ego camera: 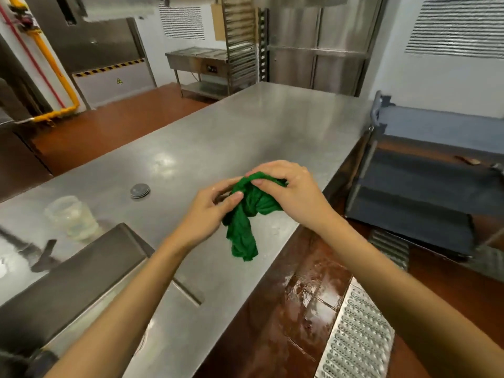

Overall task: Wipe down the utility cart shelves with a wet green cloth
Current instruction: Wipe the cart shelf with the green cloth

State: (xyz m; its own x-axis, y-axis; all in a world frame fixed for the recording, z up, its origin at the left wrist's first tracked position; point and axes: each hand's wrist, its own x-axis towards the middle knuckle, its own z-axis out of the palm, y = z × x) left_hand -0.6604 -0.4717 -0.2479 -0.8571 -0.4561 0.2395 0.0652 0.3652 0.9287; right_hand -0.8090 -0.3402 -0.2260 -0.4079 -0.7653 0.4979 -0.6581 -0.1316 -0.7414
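Observation:
A bunched green cloth (245,222) hangs over the near right part of a steel worktable (245,126). My left hand (210,211) pinches its left side with thumb and fingers. My right hand (289,192) grips the top of the bundle from the right. A loose tail of the cloth droops down toward the tabletop. The grey utility cart (425,186) stands on the floor to the right of the table, its shelves stacked one below the other, apart from both hands.
A clear plastic container (72,218) with liquid and a round metal lid (140,190) sit on the table's left. A sink basin (73,279) lies at the near left. Wet brown floor tiles (308,290) and a metal drain grate (357,339) run on the right.

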